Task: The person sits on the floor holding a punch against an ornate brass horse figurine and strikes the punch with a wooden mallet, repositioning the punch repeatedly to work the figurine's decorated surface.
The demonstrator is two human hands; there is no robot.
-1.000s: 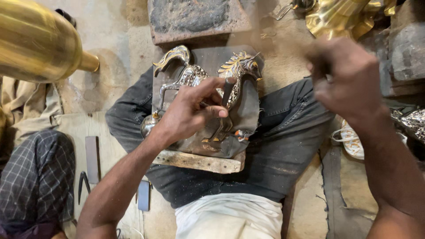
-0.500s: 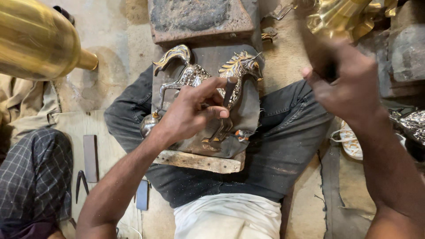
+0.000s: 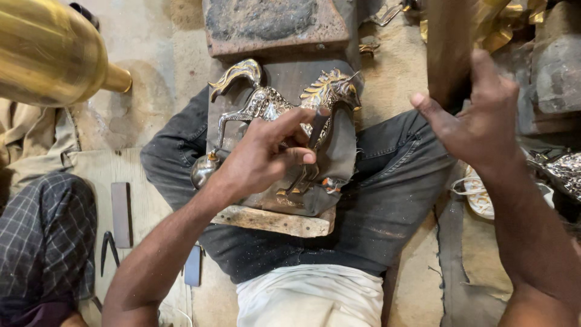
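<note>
Nearest the camera, the person's dark-trousered lap [image 3: 387, 200] carries a rough wooden board [image 3: 275, 221] bearing a silver-and-gold metal horse figurine [image 3: 266, 106], its long axis running nine to three o'clock. The left hand [image 3: 266, 157] rests on the horse, fingers pinched around a thin dark punch [image 3: 316, 128] at its neck. At two o'clock from it, well apart and raised, the right hand [image 3: 478, 121] is clenched on a dark wooden mallet handle [image 3: 448, 48]. Farther off, at twelve o'clock, lies a reddish stone slab [image 3: 272, 24]; at ten, a brass vessel [image 3: 48, 51].
</note>
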